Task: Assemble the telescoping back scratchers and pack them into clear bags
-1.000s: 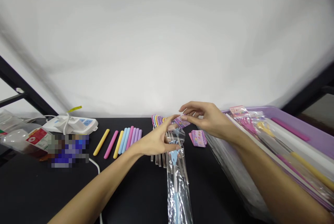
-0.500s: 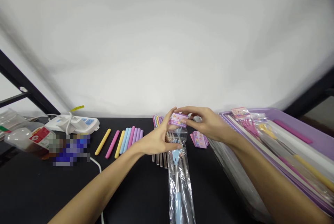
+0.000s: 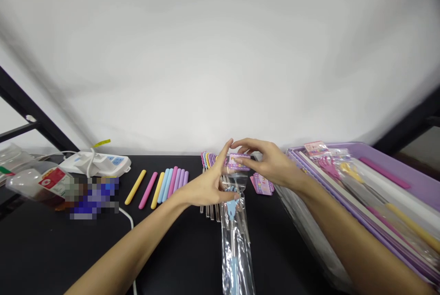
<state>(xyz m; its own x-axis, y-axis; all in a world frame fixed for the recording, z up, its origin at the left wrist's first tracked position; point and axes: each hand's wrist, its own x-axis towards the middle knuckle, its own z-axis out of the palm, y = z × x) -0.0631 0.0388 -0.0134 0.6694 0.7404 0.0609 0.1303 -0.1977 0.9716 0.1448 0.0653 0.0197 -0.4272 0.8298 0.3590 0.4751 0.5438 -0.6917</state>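
Observation:
A clear plastic bag (image 3: 245,258) with a light blue back scratcher (image 3: 231,210) inside lies lengthwise in front of me. My left hand (image 3: 208,186) grips the bag's top end from the left, its thumb across the front and index finger pointing up; its other fingers are mostly hidden. Between thumb and fingers, my right hand (image 3: 271,162) pinches a small purple-pink printed card (image 3: 239,162) at the bag's mouth. Whether the card is inside the bag's top, I cannot tell. Behind my left hand, several back scratchers with colourful heads (image 3: 208,159) and metal rods lie partly covered.
More printed cards (image 3: 263,184) lie right of the bag. Several coloured handle tubes (image 3: 167,185) lie in a row at left. Beyond them are a white power strip (image 3: 117,164) and a clear bottle (image 3: 29,180). A purple bin (image 3: 373,150) with bagged back scratchers stands at right.
The card and my right fingers have shifted slightly right and down. The bag has moved a little with them, its lower end slightly left. My left hand stays almost in place.

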